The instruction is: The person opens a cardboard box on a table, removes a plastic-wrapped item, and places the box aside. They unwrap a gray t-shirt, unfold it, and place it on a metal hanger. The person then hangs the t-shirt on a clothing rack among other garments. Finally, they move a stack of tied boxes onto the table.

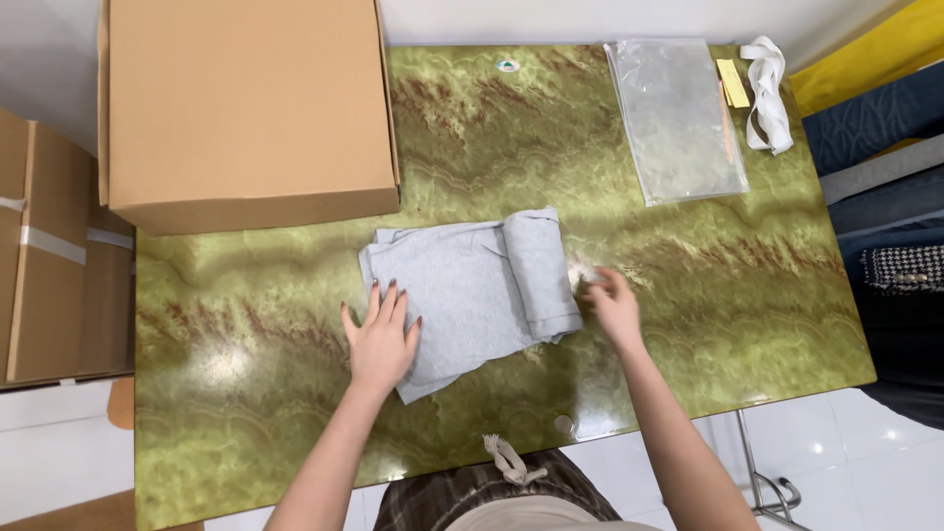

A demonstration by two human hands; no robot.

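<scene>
A person stands at a green marbled table [295, 393] and looks down on both bare hands. A grey garment [462, 290], partly folded, lies near the middle of the tabletop, just in front of a big cardboard box [246, 98] that sits on the far left corner. The garment's right side is doubled back on itself into a thick band that runs from the far edge toward the person.

The left hand [381, 339] lies flat on the near left part of the garment, palm down, fingers stretched out and spread a little apart, pressing the cloth to the table. It grips nothing.

The right hand [612, 303] is at the garment's right edge, just beside the folded band. Its fingers are curled and drawn together as if pinching something small; motion blur hides whether they hold a bit of cloth or only touch the table.

At the far side of the table lies a clear plastic bag [678, 118], flat and well apart from the garment. Beside it, at the far right corner, are a small yellow slip [733, 82] and a white strap [769, 93] in a loose loop. More cardboard boxes [54, 246] stand to the left of the table, off it.
</scene>
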